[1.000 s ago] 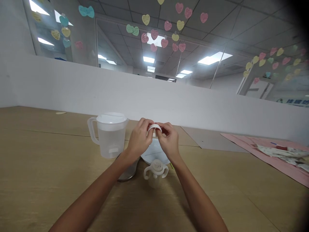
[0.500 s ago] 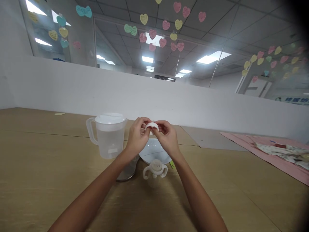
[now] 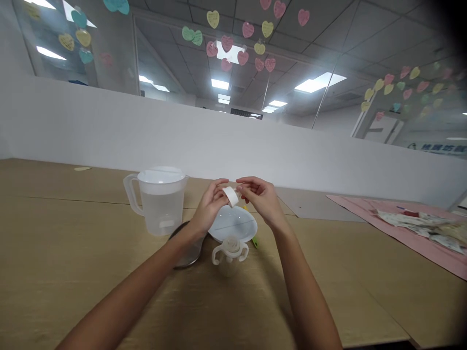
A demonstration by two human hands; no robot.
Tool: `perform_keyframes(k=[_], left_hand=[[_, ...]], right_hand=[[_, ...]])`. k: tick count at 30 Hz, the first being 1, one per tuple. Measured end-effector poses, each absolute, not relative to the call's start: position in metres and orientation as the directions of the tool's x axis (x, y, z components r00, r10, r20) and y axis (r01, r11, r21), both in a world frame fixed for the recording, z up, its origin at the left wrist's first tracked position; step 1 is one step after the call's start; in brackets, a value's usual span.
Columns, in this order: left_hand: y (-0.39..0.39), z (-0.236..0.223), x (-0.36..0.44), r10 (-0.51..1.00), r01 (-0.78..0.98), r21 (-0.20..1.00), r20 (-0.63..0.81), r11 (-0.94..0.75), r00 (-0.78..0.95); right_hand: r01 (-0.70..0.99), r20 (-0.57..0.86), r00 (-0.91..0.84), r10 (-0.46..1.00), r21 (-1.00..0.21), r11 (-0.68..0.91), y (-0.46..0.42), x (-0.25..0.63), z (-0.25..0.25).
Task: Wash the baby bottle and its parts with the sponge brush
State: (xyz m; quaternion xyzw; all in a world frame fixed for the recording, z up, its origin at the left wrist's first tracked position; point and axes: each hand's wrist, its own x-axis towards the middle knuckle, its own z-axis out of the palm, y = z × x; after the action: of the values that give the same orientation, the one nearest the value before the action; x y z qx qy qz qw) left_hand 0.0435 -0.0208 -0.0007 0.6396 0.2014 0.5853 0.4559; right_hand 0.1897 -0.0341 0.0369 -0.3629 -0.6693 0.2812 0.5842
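My left hand (image 3: pixel 209 208) grips a white bottle collar ring (image 3: pixel 230 196), which is tilted and held above a white bowl (image 3: pixel 251 228). The fingers of my right hand (image 3: pixel 261 200) are pinched at the ring's right side, on a small clear part that looks like a teat; the fingers partly cover it. Below the hands, a clear baby bottle (image 3: pixel 229 267) with two white handles stands upright on the table, the bowl just behind it.
A lidded clear plastic pitcher (image 3: pixel 162 206) stands to the left. A dark-rimmed round container (image 3: pixel 188 260) sits partly behind my left forearm. Beside the bowl lies a green-handled utensil (image 3: pixel 255 242). At the far right, a pink cloth (image 3: pixel 359 209) bears crumpled fabric.
Both hands were together around the ring; my right hand has shifted right to its side. The ring has turned so its outer wall shows. The view has shifted slightly.
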Motion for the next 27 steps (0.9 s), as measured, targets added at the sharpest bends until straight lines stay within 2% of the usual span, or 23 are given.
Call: perform_keyframes(k=[3, 5, 7, 9, 15, 20, 22, 27], left_hand=[[-0.031, -0.034, 0.038, 0.743, -0.056, 0.783, 0.608, -0.620, 0.281], [-0.041, -0.061, 0.034, 0.691, 0.112, 0.704, 0.633, -0.701, 0.350], [-0.050, -0.087, 0.032, 0.670, 0.181, 0.662, 0.626, -0.727, 0.399], [-0.055, -0.109, 0.035, 0.692, 0.189, 0.678, 0.623, -0.710, 0.364], [-0.051, -0.139, 0.050, 0.765, 0.145, 0.758, 0.595, -0.636, 0.247], [-0.047, -0.140, 0.050, 0.769, 0.078, 0.777, 0.597, -0.625, 0.228], [-0.047, -0.139, 0.049, 0.770, 0.102, 0.773, 0.593, -0.626, 0.237], [-0.048, -0.139, 0.049, 0.776, 0.103, 0.780, 0.583, -0.617, 0.241]], right_hand=[[0.251, 0.522, -0.129, 0.843, -0.805, 0.537, -0.037, 0.200, 0.032], [0.311, 0.465, -0.191, 0.864, -0.807, 0.503, -0.037, 0.204, 0.020], [0.365, 0.448, -0.227, 0.865, -0.784, 0.502, -0.037, 0.206, 0.001], [0.436, 0.503, -0.214, 0.838, -0.718, 0.542, -0.037, 0.205, -0.020], [0.450, 0.778, -0.138, 0.613, -0.502, 0.738, -0.047, 0.201, -0.065], [0.525, 0.819, -0.227, 0.527, -0.353, 0.774, -0.055, 0.197, -0.086], [0.549, 0.806, -0.242, 0.541, -0.346, 0.761, -0.055, 0.196, -0.094], [0.554, 0.775, -0.152, 0.614, -0.448, 0.702, -0.050, 0.196, -0.106]])
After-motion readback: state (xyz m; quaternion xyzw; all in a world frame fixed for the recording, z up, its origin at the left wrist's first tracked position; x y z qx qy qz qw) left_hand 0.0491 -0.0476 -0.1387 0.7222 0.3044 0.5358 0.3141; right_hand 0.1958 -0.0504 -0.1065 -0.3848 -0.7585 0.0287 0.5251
